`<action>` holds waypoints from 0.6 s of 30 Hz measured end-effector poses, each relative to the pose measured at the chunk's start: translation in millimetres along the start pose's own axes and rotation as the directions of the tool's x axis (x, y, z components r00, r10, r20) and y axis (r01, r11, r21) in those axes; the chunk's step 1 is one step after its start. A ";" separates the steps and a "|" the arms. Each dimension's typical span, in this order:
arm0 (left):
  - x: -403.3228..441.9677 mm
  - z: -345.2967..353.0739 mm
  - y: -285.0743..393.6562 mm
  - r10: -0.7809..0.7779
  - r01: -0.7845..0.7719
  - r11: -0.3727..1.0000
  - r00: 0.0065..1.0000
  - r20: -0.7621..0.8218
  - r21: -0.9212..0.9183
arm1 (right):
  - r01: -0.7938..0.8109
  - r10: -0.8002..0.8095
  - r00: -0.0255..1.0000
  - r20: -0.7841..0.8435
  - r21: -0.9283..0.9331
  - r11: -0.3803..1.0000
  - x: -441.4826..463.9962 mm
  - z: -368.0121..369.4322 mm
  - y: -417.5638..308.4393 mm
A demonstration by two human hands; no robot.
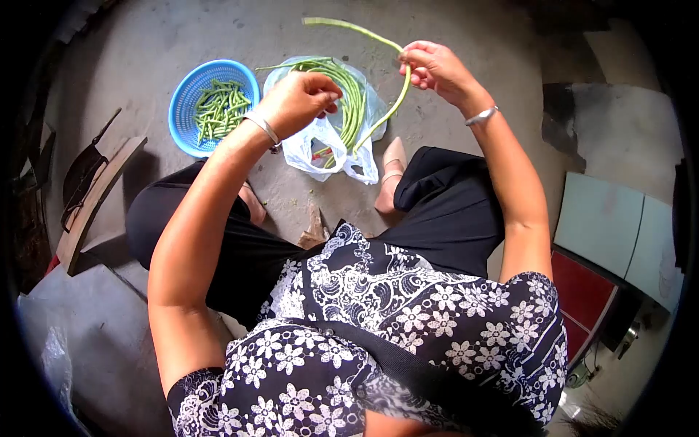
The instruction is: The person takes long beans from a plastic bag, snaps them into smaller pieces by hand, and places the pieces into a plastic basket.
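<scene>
My right hand [437, 69] pinches a yardlong bean [397, 104] between thumb and fingers. One end of the bean reaches out to the upper left; the other curves down towards a thin plastic bag [302, 149]. Over the bag's left side, my left hand [302, 100] is closed with its fingertips drawn together. Whether anything is pinched there is hidden. A coiled bunch of long green beans [354, 95] lies in the opened bag on the floor. To the left, short cut bean pieces [218, 109] lie in a blue plastic basket [178, 116].
The concrete floor [466, 25] runs around the bag and basket, between my feet. A curved wooden board [102, 197] stands at the left. At the right are pale green panels [601, 211] above a red panel [582, 288].
</scene>
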State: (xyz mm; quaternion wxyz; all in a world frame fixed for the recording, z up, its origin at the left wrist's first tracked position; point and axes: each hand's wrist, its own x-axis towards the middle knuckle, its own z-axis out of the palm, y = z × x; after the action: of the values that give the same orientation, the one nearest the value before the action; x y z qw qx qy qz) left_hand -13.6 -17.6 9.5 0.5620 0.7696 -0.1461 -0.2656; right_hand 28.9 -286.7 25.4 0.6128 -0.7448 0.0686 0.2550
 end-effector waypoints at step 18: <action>-24.5 -9.9 47.2 -0.102 0.291 0.833 0.917 0.386 -0.471 | 0.376 -0.357 0.927 -0.119 0.318 0.870 -28.4 -10.9 -41.0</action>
State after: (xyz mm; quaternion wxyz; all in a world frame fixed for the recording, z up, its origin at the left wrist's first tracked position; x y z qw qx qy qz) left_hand -24.4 -12.3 62.3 0.6831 0.5415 -0.0837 -0.4828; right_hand 24.8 -293.1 75.9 0.7654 -0.6360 -0.0143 0.0977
